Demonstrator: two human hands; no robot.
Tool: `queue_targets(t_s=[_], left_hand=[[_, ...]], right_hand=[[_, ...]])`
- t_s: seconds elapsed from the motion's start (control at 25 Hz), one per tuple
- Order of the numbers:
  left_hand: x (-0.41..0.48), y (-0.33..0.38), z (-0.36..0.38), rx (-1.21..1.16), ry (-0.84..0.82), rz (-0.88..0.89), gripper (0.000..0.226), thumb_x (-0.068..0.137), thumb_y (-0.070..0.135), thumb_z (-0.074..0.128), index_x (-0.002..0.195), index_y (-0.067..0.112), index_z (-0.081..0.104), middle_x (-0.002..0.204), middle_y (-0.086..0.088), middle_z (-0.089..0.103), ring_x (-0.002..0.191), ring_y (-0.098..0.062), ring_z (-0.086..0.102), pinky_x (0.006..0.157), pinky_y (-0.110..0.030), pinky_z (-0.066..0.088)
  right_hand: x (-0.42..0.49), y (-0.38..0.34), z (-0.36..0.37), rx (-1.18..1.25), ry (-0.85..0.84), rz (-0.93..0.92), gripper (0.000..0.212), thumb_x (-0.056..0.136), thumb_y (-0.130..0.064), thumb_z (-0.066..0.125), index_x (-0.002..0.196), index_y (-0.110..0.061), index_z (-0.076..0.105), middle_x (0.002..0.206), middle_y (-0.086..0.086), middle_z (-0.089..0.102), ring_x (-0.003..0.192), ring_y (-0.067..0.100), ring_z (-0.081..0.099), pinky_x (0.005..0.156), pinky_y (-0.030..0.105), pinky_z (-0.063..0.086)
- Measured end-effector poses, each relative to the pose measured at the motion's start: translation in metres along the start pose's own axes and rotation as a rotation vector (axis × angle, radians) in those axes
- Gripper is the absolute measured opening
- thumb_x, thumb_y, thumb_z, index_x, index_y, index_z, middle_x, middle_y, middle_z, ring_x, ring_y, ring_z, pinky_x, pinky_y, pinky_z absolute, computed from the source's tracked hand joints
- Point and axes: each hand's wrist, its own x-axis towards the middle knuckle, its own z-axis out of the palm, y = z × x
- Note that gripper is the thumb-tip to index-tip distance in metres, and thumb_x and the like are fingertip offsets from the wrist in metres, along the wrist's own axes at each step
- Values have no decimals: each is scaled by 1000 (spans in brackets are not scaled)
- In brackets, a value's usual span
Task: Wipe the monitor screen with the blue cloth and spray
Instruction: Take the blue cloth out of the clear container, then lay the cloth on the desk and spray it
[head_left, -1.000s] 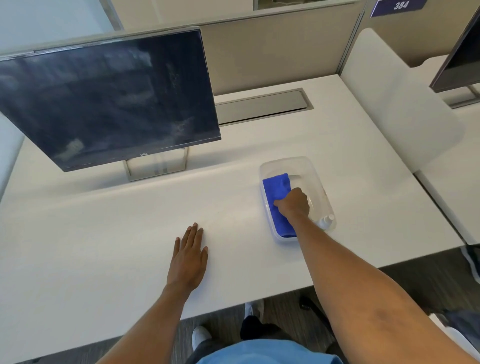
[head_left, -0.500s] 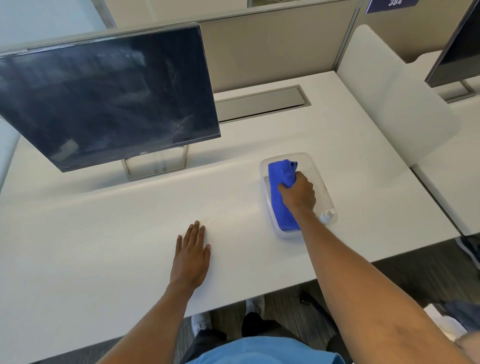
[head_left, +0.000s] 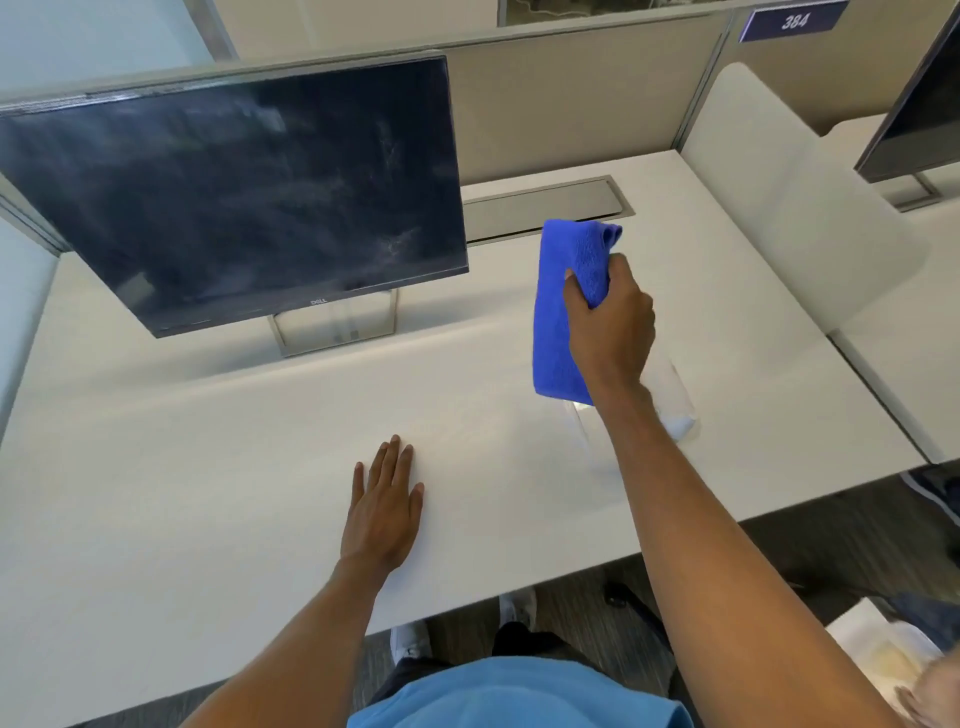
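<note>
My right grip (head_left: 613, 325), clamped on the blue cloth (head_left: 556, 332), has just lifted it from the tray (head_left: 678, 387) right of the monitor screen (head_left: 234, 192), leaving the spray bottle (head_left: 680, 423) for my left grip (head_left: 384, 509), flat with straight fingers on the counter (head_left: 208, 467).

The blue cloth (head_left: 553, 343) in my right hand (head_left: 613, 327) is a soft, nappy terry weave. The monitor screen (head_left: 234, 192) is dark and glossy, filmed with smears. Its stand (head_left: 332, 332) looks like brushed metal. The desk (head_left: 208, 441) is smooth matt white, and the tray (head_left: 681, 397) is clear plastic.
</note>
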Motion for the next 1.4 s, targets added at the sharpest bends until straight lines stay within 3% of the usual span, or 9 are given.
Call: queue_targets(t_s=[0.08,0.2,0.32,0.52,0.76,0.84,0.96,1.16,1.4], left_hand=[[-3,-15,-6,6,13,-28,64,115,40,25,173,18,8,181,1,-4,168,-17,-6,136,-43,-7],[-10,-38,-14,-2,32,-87,63,115,38,27,173,17,11,181,-1,0,168,-18,-2,136,-46,-2],[-18,-61,-19,-19,50,-147,63,115,36,30,172,17,13,181,-2,1,168,-19,1,136,-47,0],[-27,-82,-19,-71,53,-185,64,115,35,29,173,17,11,181,-1,-1,168,-19,-1,136,-47,0],[-28,-80,-11,-77,62,-181,63,115,35,29,172,15,13,181,-4,0,168,-22,-1,136,-50,-2],[-28,-80,-8,-70,66,-180,63,115,35,30,172,15,13,181,-5,-1,168,-23,-1,136,-51,-3],[-29,-81,-3,-67,89,-173,64,114,35,29,173,15,11,181,-5,-2,168,-23,-2,136,-52,-2],[-30,-78,2,-20,88,-138,67,111,41,17,173,19,6,181,1,-3,168,-21,-5,134,-55,-5],[-22,-75,5,-31,87,-152,65,113,41,21,173,21,6,181,1,-4,168,-21,-6,134,-58,-5]], right_hand=[[-12,-18,17,195,-144,70,31,100,-44,63,89,-17,51,69,-6,57,61,15,54,54,27,37],[-51,-25,56,438,-586,378,30,100,-38,67,108,-9,67,100,10,75,89,28,72,75,36,53],[-102,-9,96,399,-945,585,30,99,-29,68,126,-17,66,121,6,75,109,29,73,98,44,59],[-151,9,135,419,-1155,735,46,100,-13,69,144,-13,57,134,9,69,123,29,68,109,46,54],[-163,-3,153,-110,-783,207,54,93,-21,78,138,-13,50,129,7,61,114,27,63,90,45,57],[-175,-5,149,-392,-625,-134,57,93,-21,77,143,-11,50,137,9,55,123,28,57,94,42,55],[-203,5,145,-439,-489,-540,51,93,-20,74,139,-3,60,146,15,58,132,33,59,105,44,53],[-227,45,145,-646,-811,-596,70,112,-46,29,170,-13,9,178,6,3,165,21,3,134,49,9],[-197,56,137,-668,-855,-602,69,113,-50,22,170,-18,1,178,0,-6,165,17,-4,134,48,4]])
